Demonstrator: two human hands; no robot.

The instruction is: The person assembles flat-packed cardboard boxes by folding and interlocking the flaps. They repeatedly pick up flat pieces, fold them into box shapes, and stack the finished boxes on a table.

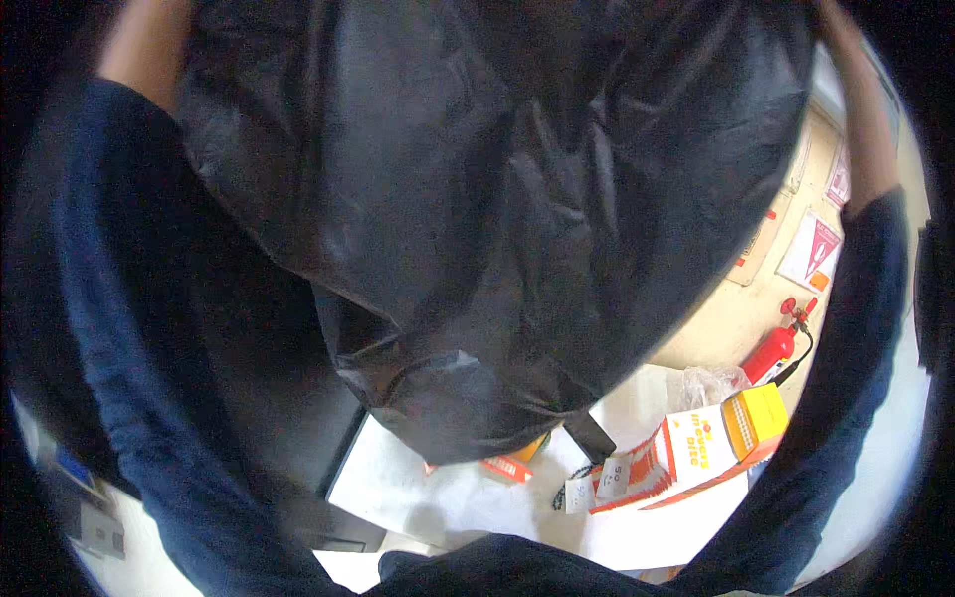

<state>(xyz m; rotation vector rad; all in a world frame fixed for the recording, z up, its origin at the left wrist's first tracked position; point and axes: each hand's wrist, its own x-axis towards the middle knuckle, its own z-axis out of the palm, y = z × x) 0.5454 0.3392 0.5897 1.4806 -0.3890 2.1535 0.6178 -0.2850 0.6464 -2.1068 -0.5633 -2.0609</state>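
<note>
Both hands, left [144, 45] at eleven o'clock and right [863, 119] at two, hold a black bag [477, 199] up. Fingers hidden, so grip unclear. Boxes [696, 453] lie unbagged on the bench [438, 493].

dim foreground | bright lower right | fisheye bending | dark rim vignette

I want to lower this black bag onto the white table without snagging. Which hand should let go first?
Probably the right hand: it grips the black plastic bag above the white table strewn with cartons, while the left hand holds the far side, over the dark area.
</note>
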